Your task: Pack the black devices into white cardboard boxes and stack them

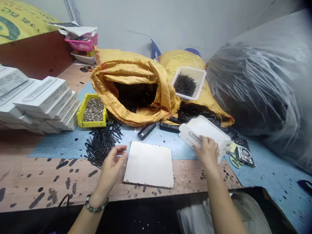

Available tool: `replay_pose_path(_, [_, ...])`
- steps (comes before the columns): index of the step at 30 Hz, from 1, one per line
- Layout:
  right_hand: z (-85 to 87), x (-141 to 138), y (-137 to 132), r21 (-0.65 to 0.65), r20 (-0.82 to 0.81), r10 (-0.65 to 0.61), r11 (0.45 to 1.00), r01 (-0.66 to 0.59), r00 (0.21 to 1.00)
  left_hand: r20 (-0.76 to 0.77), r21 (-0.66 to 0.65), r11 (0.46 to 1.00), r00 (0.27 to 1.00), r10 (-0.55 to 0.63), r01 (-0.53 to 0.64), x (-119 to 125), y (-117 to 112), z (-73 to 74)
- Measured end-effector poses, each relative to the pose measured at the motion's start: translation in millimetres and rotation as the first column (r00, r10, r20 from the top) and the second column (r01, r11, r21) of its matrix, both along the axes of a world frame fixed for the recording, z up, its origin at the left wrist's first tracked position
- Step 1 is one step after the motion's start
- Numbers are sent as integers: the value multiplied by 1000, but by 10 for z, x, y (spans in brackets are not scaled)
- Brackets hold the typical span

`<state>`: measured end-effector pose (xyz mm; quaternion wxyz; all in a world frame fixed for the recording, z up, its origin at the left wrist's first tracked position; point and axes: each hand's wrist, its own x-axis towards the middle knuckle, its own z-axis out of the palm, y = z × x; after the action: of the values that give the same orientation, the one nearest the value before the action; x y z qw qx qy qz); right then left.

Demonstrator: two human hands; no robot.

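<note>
My left hand [114,164] hovers at the left edge of a square white board [148,164], its fingers loosely bent, apart from the thumb, and empty. The board lies flat near the table's front edge, with chipped borders. To the right, my right hand [208,151] bends its fingers and thumb onto a flat, unfolded white carton [192,130] with a printed drawing. This carton lies among other flat white card; how many pieces there are I cannot tell. Just beyond my left hand spreads a pile of thin black strips [101,144].
A yellow bin [104,118] of small metal parts stands behind the strips. White boxes [44,97] are stacked at left. An open yellow sack [136,120] sits behind the board, near black handles [147,131]. Green-handled scissors [235,161] and a large plastic bag [255,91] are at right.
</note>
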<state>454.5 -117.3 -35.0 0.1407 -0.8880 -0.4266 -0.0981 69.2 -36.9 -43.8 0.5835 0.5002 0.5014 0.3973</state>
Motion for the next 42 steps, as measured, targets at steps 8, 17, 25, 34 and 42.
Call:
replay_pose_path(8, [373,-771,93,387,-52,257,896,-218,965,286,-53,948,915,-285,312,567,-234,159])
replay_pose_path(17, [667,-2211,302,553,-243,931,365,-749,274,582,-79,899,752,-310,432,271,-68,209])
replay_pose_path(25, [723,-2062,475,676,-583,812,462,-574,-33,472,-113,819,756,-454,563,57,-126,383])
replay_pose_path(34, [485,-2187,561,557,-771,219,688,-465,-598,700,-193,492,470,-537,849,40,-224,288])
replay_pose_path(42, [210,-2343,582,576,-815,579,807,-135,-14,-394,433,842,908,-143,320,54,-122,326])
